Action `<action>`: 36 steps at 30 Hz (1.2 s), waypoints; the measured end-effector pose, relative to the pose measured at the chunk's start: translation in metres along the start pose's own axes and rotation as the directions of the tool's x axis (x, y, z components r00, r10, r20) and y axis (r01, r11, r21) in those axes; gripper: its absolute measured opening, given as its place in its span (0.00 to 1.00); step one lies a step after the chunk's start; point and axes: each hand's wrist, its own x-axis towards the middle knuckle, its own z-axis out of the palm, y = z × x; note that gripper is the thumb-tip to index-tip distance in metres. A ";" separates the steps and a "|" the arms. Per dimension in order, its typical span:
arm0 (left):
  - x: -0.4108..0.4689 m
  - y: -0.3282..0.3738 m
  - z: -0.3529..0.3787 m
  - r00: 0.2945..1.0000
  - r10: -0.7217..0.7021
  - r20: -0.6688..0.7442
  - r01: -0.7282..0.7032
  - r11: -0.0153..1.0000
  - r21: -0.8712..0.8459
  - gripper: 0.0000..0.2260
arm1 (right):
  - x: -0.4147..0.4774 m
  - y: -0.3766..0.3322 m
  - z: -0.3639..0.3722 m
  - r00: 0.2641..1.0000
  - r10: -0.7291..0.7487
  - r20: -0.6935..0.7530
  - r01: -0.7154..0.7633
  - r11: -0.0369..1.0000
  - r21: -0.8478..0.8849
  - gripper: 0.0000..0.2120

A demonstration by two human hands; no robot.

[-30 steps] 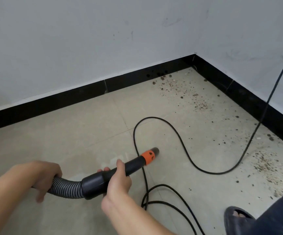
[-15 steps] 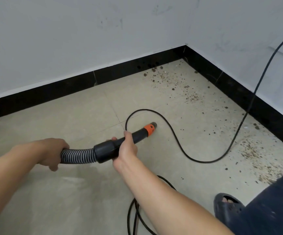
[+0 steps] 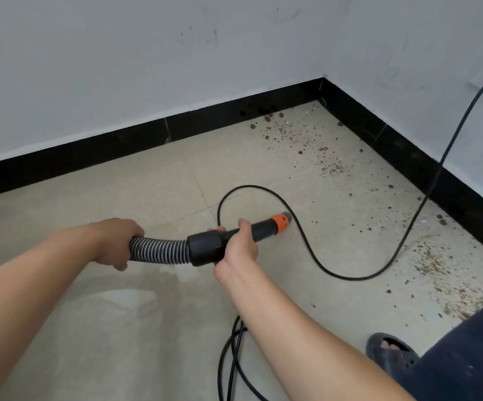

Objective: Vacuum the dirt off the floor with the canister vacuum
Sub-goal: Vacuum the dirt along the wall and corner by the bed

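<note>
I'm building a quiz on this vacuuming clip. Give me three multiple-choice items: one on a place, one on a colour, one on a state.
1. Where does most of the dirt lie?
A. toward the wall corner and the right wall
B. under the left forearm
C. on the sandal

2. What colour is the ring near the nozzle tip?
A. blue
B. orange
C. white

3. How is the left hand placed?
A. open, flat on the floor
B. closed round the ribbed hose
C. holding the power cord

Answers: 1 A, the specks gather near the corner and along the right baseboard. 2 B, the band is orange against the black tube. 3 B, the fingers wrap the hose behind the black cuff.
</note>
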 end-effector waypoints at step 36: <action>-0.048 -0.057 0.028 0.972 -0.181 0.152 0.169 0.982 0.088 0.15 | -0.056 0.072 -0.010 0.974 0.201 0.105 -0.194 0.978 -0.073 0.08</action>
